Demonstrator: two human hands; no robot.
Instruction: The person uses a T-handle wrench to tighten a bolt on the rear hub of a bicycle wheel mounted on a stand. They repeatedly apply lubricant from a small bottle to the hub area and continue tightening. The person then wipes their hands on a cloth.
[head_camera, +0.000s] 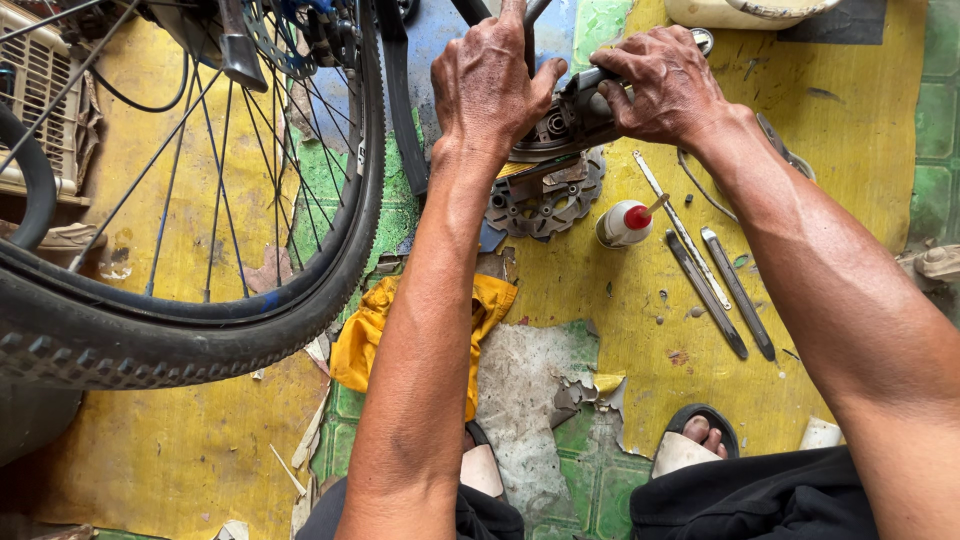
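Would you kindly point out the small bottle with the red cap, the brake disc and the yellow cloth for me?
Small bottle (622, 224), head view: on its white body.
Brake disc (548, 203), head view: on the disc's grey metal face.
Yellow cloth (362, 335), head view: on the fold left of the forearm.

Bicycle wheel (180, 250) crowding left; open floor (860, 150) right of tyre levers (720, 285).

Worn yellow floor covering (180, 450) — torn; green tiles (590, 490) beneath, daylit.
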